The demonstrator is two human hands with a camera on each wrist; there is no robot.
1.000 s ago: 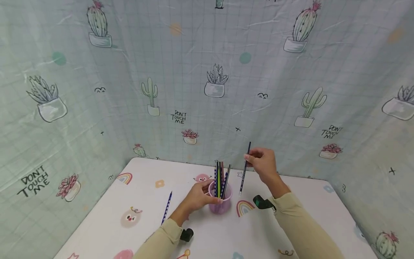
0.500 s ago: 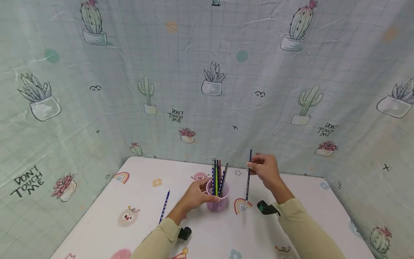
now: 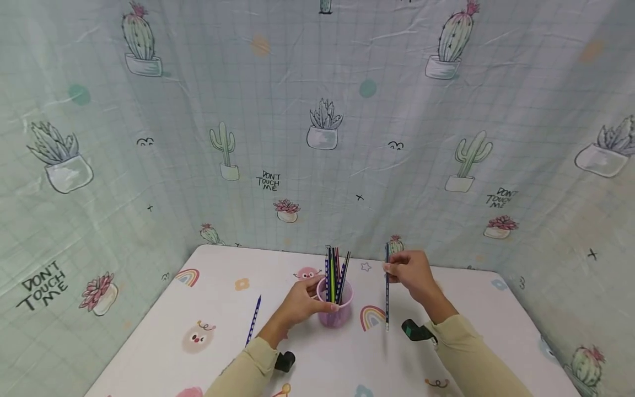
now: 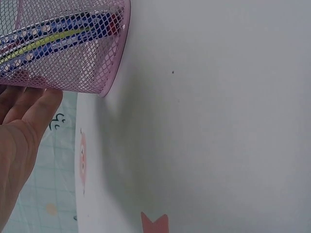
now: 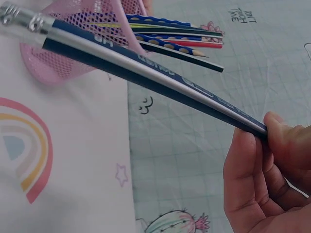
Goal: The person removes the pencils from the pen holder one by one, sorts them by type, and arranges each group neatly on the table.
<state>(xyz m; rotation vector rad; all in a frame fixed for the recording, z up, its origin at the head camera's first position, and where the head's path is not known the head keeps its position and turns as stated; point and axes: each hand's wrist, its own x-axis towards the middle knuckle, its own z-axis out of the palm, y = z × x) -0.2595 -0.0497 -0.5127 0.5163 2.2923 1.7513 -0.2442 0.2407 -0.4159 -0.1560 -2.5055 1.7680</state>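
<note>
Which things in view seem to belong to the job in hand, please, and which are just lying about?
Apparently in the job:
round pink mesh cup, held by the left hand
slim multicoloured pencils inside it
dark-blue, silver-striped pencil, pinched by the right hand

Apparently lying about:
blue pencil with pale dots, untouched on the white printed tabletop

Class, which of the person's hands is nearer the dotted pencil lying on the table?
Left. The left hand, holding the pink cup, is just right of the dotted pencil; the right hand is beyond the cup, farther right.
</note>
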